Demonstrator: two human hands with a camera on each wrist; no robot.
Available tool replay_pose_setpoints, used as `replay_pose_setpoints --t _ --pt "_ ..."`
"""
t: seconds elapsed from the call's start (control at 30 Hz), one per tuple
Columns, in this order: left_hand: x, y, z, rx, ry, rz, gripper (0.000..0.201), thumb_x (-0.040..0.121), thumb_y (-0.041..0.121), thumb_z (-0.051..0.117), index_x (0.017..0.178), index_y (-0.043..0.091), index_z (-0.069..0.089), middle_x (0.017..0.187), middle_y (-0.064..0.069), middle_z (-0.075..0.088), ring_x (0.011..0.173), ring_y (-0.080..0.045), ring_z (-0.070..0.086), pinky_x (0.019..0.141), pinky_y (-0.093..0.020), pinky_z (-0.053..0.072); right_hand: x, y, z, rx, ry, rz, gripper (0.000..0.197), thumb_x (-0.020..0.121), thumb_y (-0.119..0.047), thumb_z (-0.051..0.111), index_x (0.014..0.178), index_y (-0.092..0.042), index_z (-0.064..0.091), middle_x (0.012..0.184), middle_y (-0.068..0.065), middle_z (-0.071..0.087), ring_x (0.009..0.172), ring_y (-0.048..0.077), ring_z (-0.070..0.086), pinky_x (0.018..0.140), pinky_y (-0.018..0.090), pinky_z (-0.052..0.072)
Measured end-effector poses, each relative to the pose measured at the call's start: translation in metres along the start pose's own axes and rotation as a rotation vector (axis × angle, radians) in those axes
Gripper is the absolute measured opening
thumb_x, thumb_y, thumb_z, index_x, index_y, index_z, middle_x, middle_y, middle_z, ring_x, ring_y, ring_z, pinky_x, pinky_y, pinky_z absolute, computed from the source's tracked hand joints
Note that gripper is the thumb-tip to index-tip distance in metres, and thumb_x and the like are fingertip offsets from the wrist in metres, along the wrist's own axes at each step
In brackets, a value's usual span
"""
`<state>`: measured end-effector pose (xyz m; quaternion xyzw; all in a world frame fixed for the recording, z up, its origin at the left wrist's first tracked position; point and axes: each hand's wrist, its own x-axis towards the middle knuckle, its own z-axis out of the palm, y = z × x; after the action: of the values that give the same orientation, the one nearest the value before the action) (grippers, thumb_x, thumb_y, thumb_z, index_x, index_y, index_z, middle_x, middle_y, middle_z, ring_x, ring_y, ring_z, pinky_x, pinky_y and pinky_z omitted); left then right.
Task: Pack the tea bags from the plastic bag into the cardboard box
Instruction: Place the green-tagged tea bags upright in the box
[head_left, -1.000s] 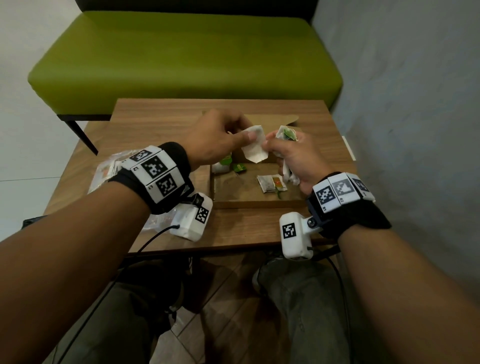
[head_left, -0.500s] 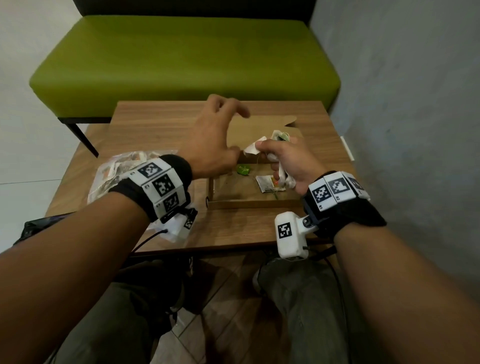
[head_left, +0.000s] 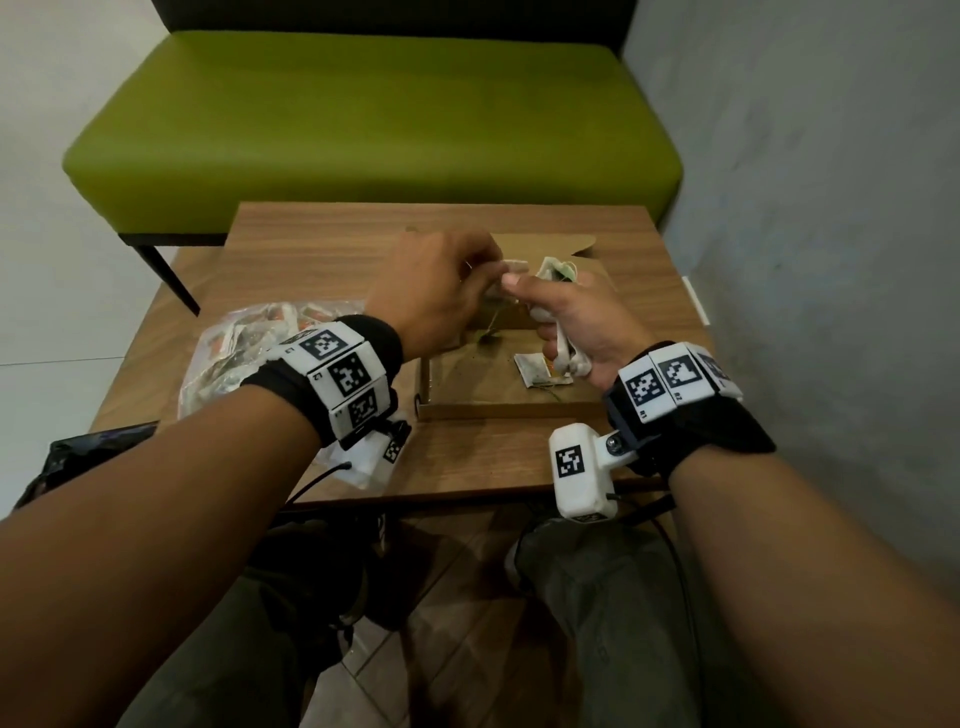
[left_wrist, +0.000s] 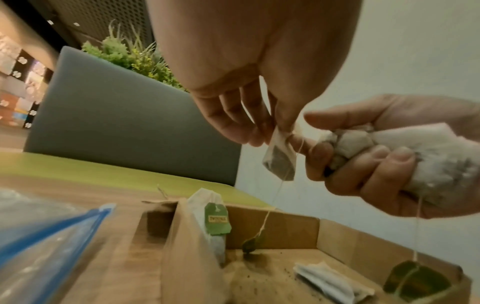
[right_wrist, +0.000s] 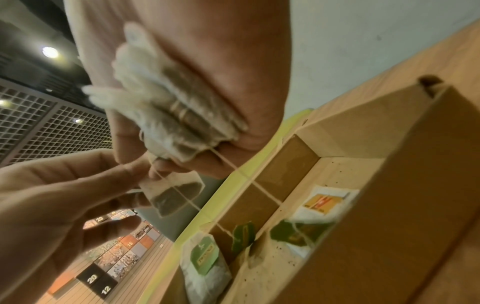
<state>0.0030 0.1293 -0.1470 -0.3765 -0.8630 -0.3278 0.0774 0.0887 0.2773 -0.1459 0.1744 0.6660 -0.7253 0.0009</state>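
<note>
Over the open cardboard box (head_left: 498, 410), my left hand (head_left: 488, 280) pinches the top of one tea bag (left_wrist: 279, 160) between thumb and fingers. Its string hangs down to a green tag (left_wrist: 253, 243) inside the box (left_wrist: 285, 224). Right beside it, my right hand (head_left: 550, 317) grips a bundle of several tea bags (left_wrist: 415, 156), also seen from below (right_wrist: 168, 115). One tea bag (left_wrist: 210, 218) stands at the box's left end. Another (head_left: 537, 369) lies flat on the box floor. The plastic bag (head_left: 244, 353) with more tea bags lies left of the box.
The box and bag sit on a small wooden table (head_left: 322, 249). A green bench (head_left: 363, 119) stands behind it and a grey wall (head_left: 831, 260) runs close on the right. A dark object (head_left: 93, 452) lies at the table's near left corner.
One second ago my left hand held a tea bag beside the bundle. It then dropped open-fingered to the box's left end. Now it is back up, pinching another tea bag at the bundle.
</note>
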Motion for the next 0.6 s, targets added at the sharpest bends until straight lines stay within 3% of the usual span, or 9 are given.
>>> replay_pose_setpoints --t 0.2,0.3,0.37,0.47,0.53,0.6 --pt "0.004 0.006 -0.002 -0.208 0.039 -0.198 0.018 0.097 0.031 0.056 0.091 0.022 0.070 0.083 0.010 0.067 0.077 -0.006 0.063 0.069 -0.028 0.052 0.004 0.005 0.004 -0.073 0.026 -0.034 0.008 0.093 -0.015 0.070 0.086 -0.018 0.066 0.051 -0.016 0.061 0.043 -0.005 0.054 0.042 0.009 0.039" --pt "0.008 0.008 -0.006 -0.430 0.082 -0.348 0.017 0.097 0.027 0.056 0.092 0.018 0.069 0.090 0.000 0.069 0.082 -0.017 0.068 0.070 -0.035 0.057 0.003 0.011 0.005 -0.112 0.014 -0.038 0.003 0.093 -0.014 0.069 0.090 -0.014 0.068 0.051 -0.016 0.061 0.044 -0.006 0.054 0.044 0.010 0.040" --pt "0.010 0.011 -0.009 -0.533 0.086 -0.395 0.016 0.098 0.021 0.055 0.090 0.014 0.067 0.094 -0.008 0.069 0.079 -0.020 0.067 0.065 -0.034 0.057 0.003 0.017 0.004 -0.111 0.018 -0.034 0.005 0.092 -0.012 0.070 0.088 -0.013 0.069 0.053 -0.014 0.063 0.046 -0.005 0.055 0.045 0.011 0.042" --pt "0.012 0.016 -0.013 -0.676 0.092 -0.433 0.019 0.099 0.014 0.052 0.082 0.014 0.061 0.088 -0.008 0.065 0.068 -0.012 0.063 0.060 -0.025 0.054 0.004 0.026 0.003 -0.160 0.008 -0.029 0.002 0.090 -0.013 0.072 0.088 -0.012 0.073 0.063 -0.012 0.068 0.062 0.001 0.062 0.059 0.016 0.048" --pt "0.013 0.017 -0.015 -0.768 0.096 -0.455 0.020 0.099 0.011 0.050 0.081 0.012 0.057 0.082 -0.005 0.060 0.063 -0.009 0.062 0.061 -0.027 0.056 0.005 0.031 0.004 -0.204 0.009 -0.026 0.002 0.089 -0.014 0.075 0.087 -0.013 0.075 0.070 -0.008 0.070 0.072 0.008 0.063 0.071 0.023 0.050" --pt "0.014 0.016 -0.017 -0.826 0.095 -0.474 0.021 0.100 0.011 0.049 0.081 0.011 0.056 0.081 -0.004 0.057 0.065 -0.013 0.063 0.062 -0.030 0.058 0.003 0.033 0.005 -0.253 0.010 -0.015 0.004 0.089 -0.017 0.074 0.087 -0.014 0.075 0.065 -0.007 0.068 0.063 0.014 0.060 0.061 0.025 0.048"
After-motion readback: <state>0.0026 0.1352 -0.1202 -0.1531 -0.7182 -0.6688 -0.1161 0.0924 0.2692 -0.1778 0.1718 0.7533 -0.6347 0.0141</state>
